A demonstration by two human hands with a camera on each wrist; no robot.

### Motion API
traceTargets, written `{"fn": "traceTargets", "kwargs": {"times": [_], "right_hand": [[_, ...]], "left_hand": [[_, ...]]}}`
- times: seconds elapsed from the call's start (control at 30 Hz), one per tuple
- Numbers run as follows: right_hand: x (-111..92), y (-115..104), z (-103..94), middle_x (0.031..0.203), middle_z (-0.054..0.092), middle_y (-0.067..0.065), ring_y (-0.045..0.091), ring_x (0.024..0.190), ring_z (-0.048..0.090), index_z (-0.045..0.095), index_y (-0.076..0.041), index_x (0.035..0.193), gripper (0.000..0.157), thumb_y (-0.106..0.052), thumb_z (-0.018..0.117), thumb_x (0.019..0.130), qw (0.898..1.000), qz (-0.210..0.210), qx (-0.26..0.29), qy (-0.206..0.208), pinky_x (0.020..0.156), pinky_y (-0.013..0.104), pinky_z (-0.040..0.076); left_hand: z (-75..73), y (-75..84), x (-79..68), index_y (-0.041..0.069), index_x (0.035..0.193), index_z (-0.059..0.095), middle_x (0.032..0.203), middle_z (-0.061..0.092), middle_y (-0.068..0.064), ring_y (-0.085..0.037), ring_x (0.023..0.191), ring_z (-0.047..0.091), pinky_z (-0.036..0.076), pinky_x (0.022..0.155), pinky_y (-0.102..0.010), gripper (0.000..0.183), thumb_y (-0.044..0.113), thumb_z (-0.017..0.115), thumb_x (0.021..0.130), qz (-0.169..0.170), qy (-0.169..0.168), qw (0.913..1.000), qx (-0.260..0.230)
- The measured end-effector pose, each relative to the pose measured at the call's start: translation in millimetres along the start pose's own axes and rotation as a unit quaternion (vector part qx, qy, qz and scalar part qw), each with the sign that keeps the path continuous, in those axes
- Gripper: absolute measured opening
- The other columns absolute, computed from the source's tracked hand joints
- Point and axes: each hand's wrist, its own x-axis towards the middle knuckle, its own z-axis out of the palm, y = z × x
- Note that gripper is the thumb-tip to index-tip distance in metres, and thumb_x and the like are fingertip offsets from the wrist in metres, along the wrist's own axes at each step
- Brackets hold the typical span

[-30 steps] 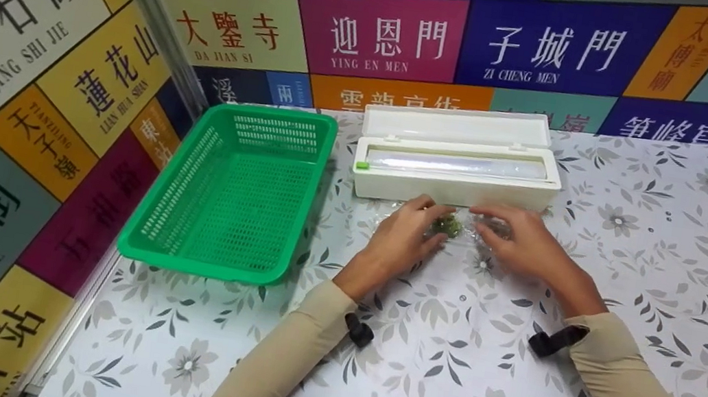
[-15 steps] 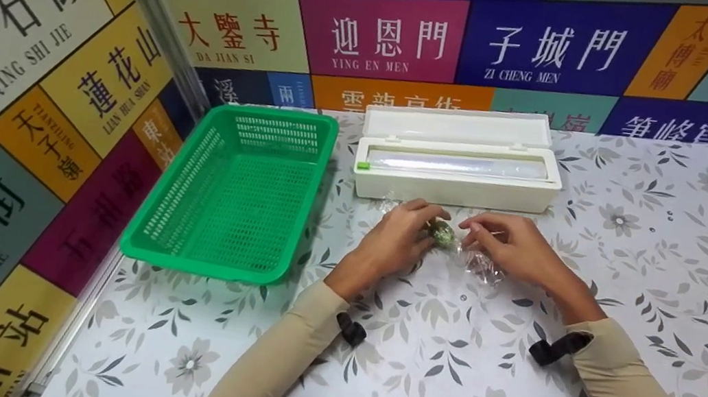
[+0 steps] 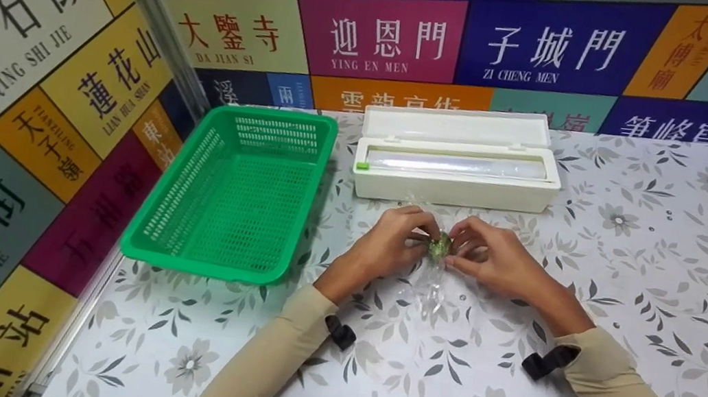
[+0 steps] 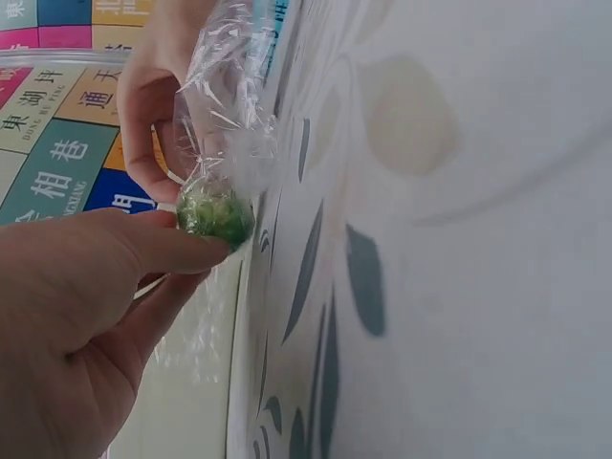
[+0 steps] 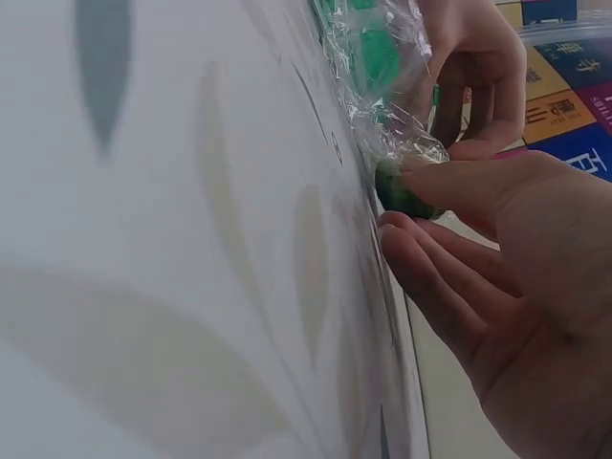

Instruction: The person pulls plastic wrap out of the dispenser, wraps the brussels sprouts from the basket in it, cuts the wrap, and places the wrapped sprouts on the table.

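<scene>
A small round green piece (image 3: 439, 246), which looks like a cut vegetable, is wrapped in clear cling film (image 3: 432, 296). Its exact kind cannot be told. My left hand (image 3: 393, 239) pinches it from the left between thumb and fingers. From the other side my right hand (image 3: 498, 259) holds it with thumb and fingertips. A loose, crumpled tail of film trails toward me over the table, and another bit of film sticks out beyond the hands. In the left wrist view the green piece (image 4: 215, 215) shows through the film, low over the tabletop.
Behind the hands stands a white cling film box (image 3: 455, 192), its lid (image 3: 458, 124) raised and a film roll (image 3: 463, 164) inside. A green plastic basket (image 3: 206, 268) is on the left. Printed wall panels (image 3: 384, 36) border the flower-patterned table (image 3: 368, 394).
Both hands have drawn closer together around the green piece and slightly toward me. The right hand, earlier apart from it and handling loose film, now holds it too; the film tail has shifted in front.
</scene>
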Motion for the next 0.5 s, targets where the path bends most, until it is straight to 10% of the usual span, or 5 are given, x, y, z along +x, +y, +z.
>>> {"fn": "traceTargets", "kwargs": {"times": [0.5], "right_hand": [[-39, -25, 6.0, 0.105, 0.082, -0.002, 0.016, 0.096, 0.080, 0.067, -0.017, 0.120, 0.032, -0.016, 0.085, 0.094, 0.995, -0.038, -0.067, -0.067, 0.084, 0.029, 0.066]], "left_hand": [[-8.9, 19.1, -34.5, 0.010, 0.123, 0.081, 0.120, 0.078, -0.006, -0.018, 0.117, 0.073, 0.056, 0.101, -0.014, 0.031, 0.005, 0.083, 0.092, 0.058, -0.099, 0.9931, 0.026]]}}
